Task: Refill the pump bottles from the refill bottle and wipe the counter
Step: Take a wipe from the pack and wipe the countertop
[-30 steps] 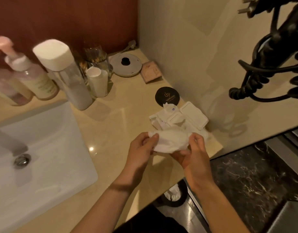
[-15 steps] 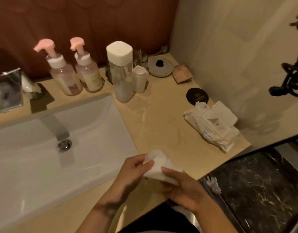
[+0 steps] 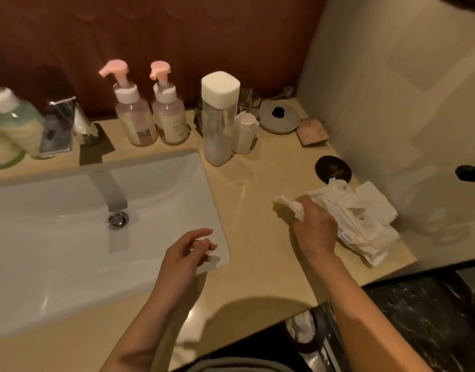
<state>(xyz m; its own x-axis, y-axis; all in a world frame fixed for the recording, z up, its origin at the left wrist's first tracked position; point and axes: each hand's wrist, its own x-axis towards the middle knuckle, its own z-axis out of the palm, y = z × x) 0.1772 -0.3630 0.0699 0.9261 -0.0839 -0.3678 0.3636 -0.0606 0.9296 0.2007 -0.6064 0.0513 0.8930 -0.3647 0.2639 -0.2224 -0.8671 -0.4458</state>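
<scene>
My right hand (image 3: pixel 315 228) grips a crumpled white wipe (image 3: pixel 288 205) and holds it down on the beige counter (image 3: pixel 258 267), just left of the open wipe pack (image 3: pixel 362 218). My left hand (image 3: pixel 185 255) hovers over the sink's front right corner, fingers loosely curled and holding nothing. Two pump bottles with pink heads (image 3: pixel 133 114) (image 3: pixel 168 108) stand at the back behind the sink. To their right stands the tall clear refill bottle (image 3: pixel 220 116) with a white square cap.
The white sink (image 3: pixel 56 237) with its grey tap (image 3: pixel 109 189) fills the left. A small white bottle (image 3: pixel 245 132), a round lid (image 3: pixel 278 116), a black coaster (image 3: pixel 333 169) and a sachet (image 3: pixel 311 131) lie at the back right. The wall closes the right side.
Both hands held the wipe near the counter's front edge. Now the left hand has let go and the right hand has carried the wipe forward onto the counter beside the pack.
</scene>
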